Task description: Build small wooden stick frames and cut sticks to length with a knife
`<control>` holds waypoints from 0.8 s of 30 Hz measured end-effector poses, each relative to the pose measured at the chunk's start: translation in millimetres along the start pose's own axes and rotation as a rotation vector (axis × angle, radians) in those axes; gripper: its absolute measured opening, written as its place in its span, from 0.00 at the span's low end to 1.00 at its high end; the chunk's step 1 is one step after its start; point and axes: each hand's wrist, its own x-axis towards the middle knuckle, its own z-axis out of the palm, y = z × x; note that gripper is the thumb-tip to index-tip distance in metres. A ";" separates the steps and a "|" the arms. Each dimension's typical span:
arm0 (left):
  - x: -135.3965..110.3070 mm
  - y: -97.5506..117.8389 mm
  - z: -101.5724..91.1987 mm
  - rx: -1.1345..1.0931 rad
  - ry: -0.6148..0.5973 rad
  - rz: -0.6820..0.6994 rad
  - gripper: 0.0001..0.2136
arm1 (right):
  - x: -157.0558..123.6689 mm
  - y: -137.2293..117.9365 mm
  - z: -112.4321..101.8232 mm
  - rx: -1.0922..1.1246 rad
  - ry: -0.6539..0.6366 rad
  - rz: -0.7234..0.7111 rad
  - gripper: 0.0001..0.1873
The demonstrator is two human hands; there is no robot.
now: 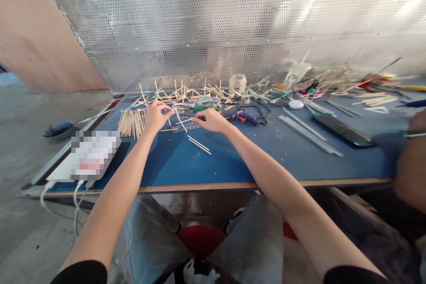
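Observation:
My left hand is closed in a pinch, thumb and forefinger meeting at a thin wooden stick that slants down toward the table. To its right, my right hand has its fingers drawn together near other thin sticks; what they grip is too small to make out. Between and under the hands lies a clear plastic ruler or template. A bundle of wooden sticks sits left of my left hand. Two loose sticks lie nearer to me. Just right of my right hand rests a blue glue gun.
Stick frames stand along the back, near a glass jar. On the right are clear glue sticks and a black phone. A white box with cables occupies the left corner. Another person's arm shows at right.

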 end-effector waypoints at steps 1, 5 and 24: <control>1.0 1.7 -1.3 -0.043 -0.002 0.001 0.07 | 0.5 -0.3 0.4 -0.012 0.035 0.026 0.13; 1.1 16.7 -4.2 -0.205 0.011 0.032 0.08 | 2.5 -1.3 3.5 -0.032 0.126 0.104 0.14; -5.3 50.7 -5.1 -0.667 0.207 -0.052 0.15 | 12.5 -6.1 20.4 0.438 0.198 0.180 0.27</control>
